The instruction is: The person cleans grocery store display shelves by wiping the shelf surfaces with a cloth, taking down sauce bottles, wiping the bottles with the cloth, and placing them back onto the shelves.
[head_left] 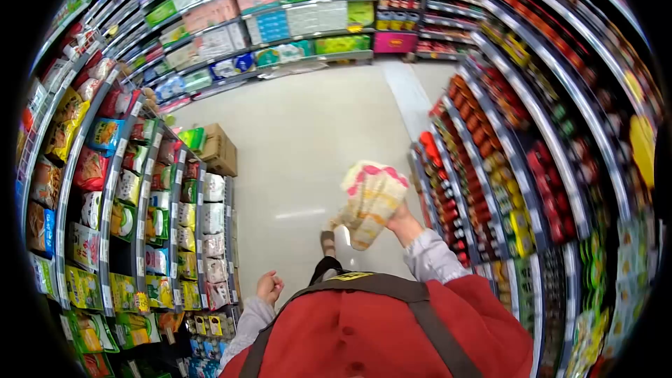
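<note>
My right hand is closed on the lower right part of a cloth, out in front of my body over the aisle floor. The cloth is cream with yellowish stripes and pink patches along its top edge, and it hangs in loose folds. My left hand is low at my left side, beside the shelf of packets, with its fingers curled in and nothing seen in them. Neither hand touches a shelf.
Shelves of bagged food line the left side, with a cardboard box at their far end. Bottles and jars fill the right shelves. Tissue packs stand across the far end. The pale floor runs between.
</note>
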`<action>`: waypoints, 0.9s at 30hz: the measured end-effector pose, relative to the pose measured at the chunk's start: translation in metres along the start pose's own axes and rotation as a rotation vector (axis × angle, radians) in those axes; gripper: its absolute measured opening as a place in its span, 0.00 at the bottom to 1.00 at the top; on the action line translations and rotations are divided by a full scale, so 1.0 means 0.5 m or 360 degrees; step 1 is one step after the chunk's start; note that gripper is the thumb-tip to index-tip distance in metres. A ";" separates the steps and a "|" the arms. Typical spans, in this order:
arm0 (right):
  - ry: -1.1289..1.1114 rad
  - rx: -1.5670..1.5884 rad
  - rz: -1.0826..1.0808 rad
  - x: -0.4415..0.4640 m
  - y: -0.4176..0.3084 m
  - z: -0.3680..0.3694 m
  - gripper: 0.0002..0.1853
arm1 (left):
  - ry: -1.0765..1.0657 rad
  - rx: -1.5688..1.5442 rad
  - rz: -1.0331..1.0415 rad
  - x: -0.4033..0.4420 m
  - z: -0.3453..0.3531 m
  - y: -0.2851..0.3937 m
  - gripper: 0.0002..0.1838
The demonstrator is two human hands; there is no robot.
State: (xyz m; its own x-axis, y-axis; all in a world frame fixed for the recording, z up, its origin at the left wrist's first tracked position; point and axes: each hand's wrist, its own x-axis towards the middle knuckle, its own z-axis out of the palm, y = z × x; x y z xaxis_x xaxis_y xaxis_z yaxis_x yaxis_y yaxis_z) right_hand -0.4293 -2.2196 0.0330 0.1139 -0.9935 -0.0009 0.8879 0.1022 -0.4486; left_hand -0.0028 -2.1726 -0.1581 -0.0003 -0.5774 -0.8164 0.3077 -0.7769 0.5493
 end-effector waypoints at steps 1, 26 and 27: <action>-0.0101 0.0014 -0.0014 0.046 -0.025 -0.020 0.29 | 0.0023 -0.0027 0.0018 0.037 0.038 0.036 0.27; 0.0443 -0.0102 -0.0587 1.050 -0.879 -0.435 0.25 | -0.0956 0.0397 0.0104 0.583 1.421 1.001 0.18; 0.0448 -0.0114 -0.0587 1.094 -0.917 -0.445 0.25 | -0.1158 0.0579 0.0123 0.583 1.494 1.005 0.19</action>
State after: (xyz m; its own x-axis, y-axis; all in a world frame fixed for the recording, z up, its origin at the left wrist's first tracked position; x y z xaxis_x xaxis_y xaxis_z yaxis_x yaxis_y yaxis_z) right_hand -0.8732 -2.8212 0.0391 -0.3374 -0.9389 -0.0676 0.8122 -0.2541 -0.5251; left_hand -0.5590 -2.9188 0.0130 -0.6480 -0.5540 -0.5227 0.0041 -0.6888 0.7250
